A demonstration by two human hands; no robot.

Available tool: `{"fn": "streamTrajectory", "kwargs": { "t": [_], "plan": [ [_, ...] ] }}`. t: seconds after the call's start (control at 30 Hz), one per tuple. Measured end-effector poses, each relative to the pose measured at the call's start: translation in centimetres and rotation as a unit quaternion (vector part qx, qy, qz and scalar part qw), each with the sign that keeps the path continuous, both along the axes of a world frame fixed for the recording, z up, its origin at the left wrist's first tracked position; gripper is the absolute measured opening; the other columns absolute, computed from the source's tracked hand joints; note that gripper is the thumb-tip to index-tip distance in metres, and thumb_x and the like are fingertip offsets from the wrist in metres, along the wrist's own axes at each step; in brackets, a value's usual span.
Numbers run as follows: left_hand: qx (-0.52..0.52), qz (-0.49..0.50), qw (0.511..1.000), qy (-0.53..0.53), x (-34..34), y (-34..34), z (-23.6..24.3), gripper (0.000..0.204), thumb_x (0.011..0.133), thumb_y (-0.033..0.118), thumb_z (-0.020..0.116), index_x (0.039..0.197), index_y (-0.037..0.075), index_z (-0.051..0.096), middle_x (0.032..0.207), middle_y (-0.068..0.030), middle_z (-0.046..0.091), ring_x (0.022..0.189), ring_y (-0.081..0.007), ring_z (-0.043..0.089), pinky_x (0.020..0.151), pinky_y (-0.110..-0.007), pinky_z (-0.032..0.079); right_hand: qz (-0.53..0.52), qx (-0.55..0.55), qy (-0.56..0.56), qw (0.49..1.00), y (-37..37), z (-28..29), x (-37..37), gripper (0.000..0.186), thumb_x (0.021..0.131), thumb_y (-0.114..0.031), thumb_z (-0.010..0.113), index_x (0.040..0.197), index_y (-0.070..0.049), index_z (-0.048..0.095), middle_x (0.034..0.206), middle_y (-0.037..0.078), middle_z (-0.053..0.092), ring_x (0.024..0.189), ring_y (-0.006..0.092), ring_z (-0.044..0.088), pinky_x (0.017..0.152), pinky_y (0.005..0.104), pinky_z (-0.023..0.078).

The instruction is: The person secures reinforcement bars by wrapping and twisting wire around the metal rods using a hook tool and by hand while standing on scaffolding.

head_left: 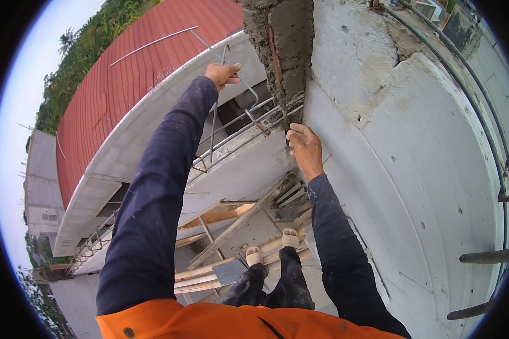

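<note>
My left hand (pixel 223 75) is closed around a bent thin steel bar (pixel 209 48) at upper centre, held out against the red roof behind it. My right hand (pixel 304 148) is curled at the lower end of the rough concrete column (pixel 288 51), by a thin dark upright piece; what its fingers hold, if anything, is hidden. Between the two hands, horizontal steel rebar with tie loops (pixel 254 124) runs into the foot of the column. A white block wall (pixel 390 169) rises right beside my right hand.
A red metal roof (pixel 113 96) with a concrete edge curves across the left. Below me, timber boards (pixel 209 277) and planks lie round my sandalled feet (pixel 254 255). Long steel bars (pixel 495 135) run along the wall top at right, with short bars (pixel 481 257) jutting inward.
</note>
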State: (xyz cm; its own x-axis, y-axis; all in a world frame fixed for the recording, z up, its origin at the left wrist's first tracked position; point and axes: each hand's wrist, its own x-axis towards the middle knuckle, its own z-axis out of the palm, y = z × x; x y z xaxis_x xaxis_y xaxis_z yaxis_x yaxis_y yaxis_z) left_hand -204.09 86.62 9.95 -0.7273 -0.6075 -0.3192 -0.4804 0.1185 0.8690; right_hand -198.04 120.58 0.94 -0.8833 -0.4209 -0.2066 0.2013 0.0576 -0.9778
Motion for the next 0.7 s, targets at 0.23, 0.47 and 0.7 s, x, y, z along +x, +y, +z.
{"fn": "streamTrajectory", "kwargs": {
  "t": [0.23,0.47,0.7],
  "plan": [
    [-0.011,-0.086,0.995,-0.046,-2.4,5.2,-1.7,0.027,0.093,0.022,0.078,0.093,-0.003,0.068,0.089,-0.0118,0.072,0.073,-0.0167,0.076,0.044,-0.027,0.026,-0.032,0.032,0.051,0.998,-2.1,-0.7,-1.6,0.045,0.099,-0.025,0.066,0.139,-0.006,0.062,0.122,0.015,0.070,0.112,0.0288,0.067,0.096,0.0400,0.052],
    [-0.038,-0.089,0.994,-0.052,-2.8,5.3,-1.5,0.022,0.095,0.018,0.074,0.094,-0.003,0.068,0.088,-0.0115,0.073,0.071,-0.0151,0.076,0.042,-0.026,0.027,-0.028,0.043,0.090,0.995,-2.6,-2.4,-3.2,0.038,0.101,-0.024,0.062,0.136,-0.008,0.065,0.126,0.015,0.069,0.117,0.0312,0.065,0.100,0.0420,0.051],
    [-0.032,0.024,0.998,0.037,-2.2,0.2,-0.7,0.030,0.092,0.026,0.081,0.088,-0.001,0.072,0.074,-0.0100,0.074,0.052,-0.0106,0.064,0.043,-0.029,0.029,-0.030,0.033,0.048,0.998,-3.4,-1.9,-2.2,0.038,0.104,-0.025,0.056,0.137,-0.009,0.065,0.136,0.017,0.067,0.126,0.0341,0.061,0.108,0.0440,0.046]
  ]
}}
